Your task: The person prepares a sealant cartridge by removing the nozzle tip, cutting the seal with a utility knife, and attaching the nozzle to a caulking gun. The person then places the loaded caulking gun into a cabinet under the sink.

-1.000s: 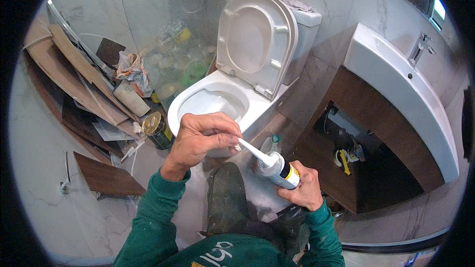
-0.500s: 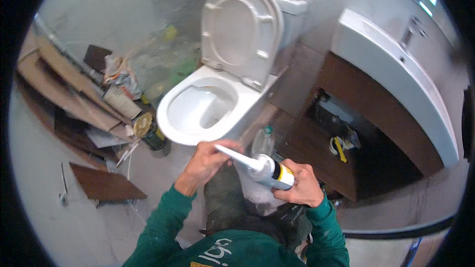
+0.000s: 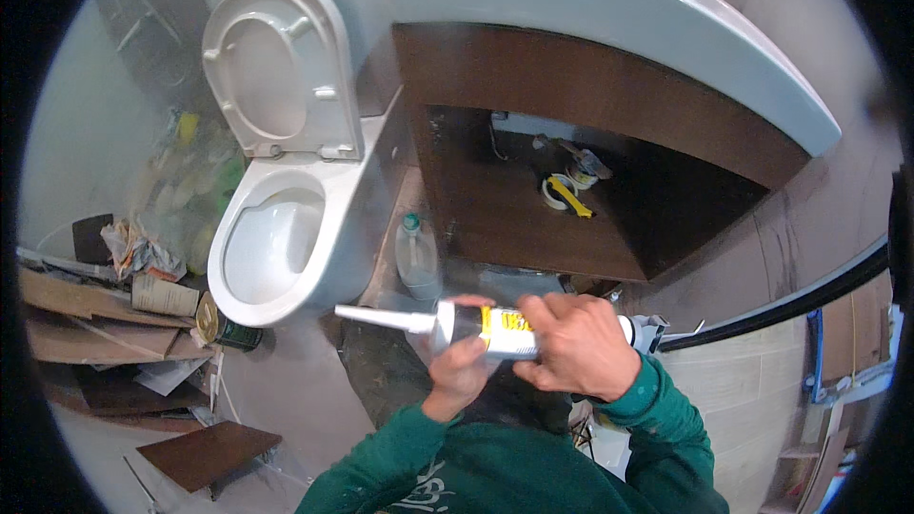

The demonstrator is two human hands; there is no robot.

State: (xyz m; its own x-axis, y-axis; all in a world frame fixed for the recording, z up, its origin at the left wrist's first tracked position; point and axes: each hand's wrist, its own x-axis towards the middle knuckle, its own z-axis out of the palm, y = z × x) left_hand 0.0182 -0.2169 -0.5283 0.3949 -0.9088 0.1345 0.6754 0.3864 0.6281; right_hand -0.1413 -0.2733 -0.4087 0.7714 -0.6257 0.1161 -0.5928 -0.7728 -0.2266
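Note:
A sealant cartridge (image 3: 509, 333), white and black with a yellow band, lies level across the front of my body. Its long white nozzle (image 3: 386, 317) points left. My left hand (image 3: 457, 376) is wrapped round the cartridge near the nozzle end. Closed over its right half is my right hand (image 3: 586, 347), which hides part of the label. The cartridge's pale rear end shows just past the right knuckles. Close behind that end is a grey metal piece (image 3: 649, 333), mostly covered, so its kind is unclear.
A white toilet (image 3: 333, 228) with raised lid stands ahead left, with a clear plastic bottle (image 3: 416, 257) beside it. In the dark brown vanity (image 3: 590, 57) under the sink lie a tape roll and a yellow cutter (image 3: 568, 197). A tin (image 3: 227, 326) and cardboard pieces lie left.
The view has swung right toward the vanity. My left hand has gone from the nozzle to the cartridge's body. My right hand now lies over the cartridge, which has turned more level.

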